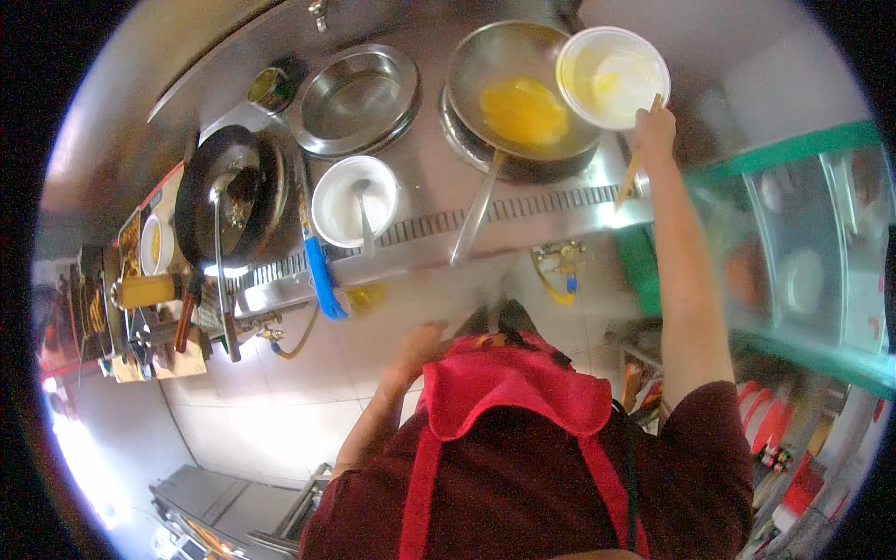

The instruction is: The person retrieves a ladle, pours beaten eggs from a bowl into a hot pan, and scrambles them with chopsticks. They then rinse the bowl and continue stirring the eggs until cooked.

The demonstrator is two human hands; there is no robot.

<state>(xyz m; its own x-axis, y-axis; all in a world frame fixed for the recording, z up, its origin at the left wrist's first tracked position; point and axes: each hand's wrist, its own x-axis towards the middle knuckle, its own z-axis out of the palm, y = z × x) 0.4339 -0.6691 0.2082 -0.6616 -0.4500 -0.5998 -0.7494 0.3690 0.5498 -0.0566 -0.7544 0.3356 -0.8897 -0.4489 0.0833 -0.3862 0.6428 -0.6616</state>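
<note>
My right hand (656,133) grips the rim of a white bowl (640,63) and a pair of wooden chopsticks (628,180). Tilted over the right side of a metal wok (467,63), the bowl has yellow liquid residue inside. Yellow beaten egg (523,112) lies in the wok, which sits on a burner ring (453,140) with its metal handle (478,210) pointing towards me. My left hand (422,343) is low by the red apron (518,381), blurred; its fingers do not show clearly, and no held thing is visible.
Left of the wok stand a white tub (336,217) with a ladle, a steel basin (315,129), and a dark wok (192,210) with a long-handled ladle (220,273). A blue-wrapped handle (322,276) juts past the counter edge. A green-framed glass cabinet (784,150) borders the right.
</note>
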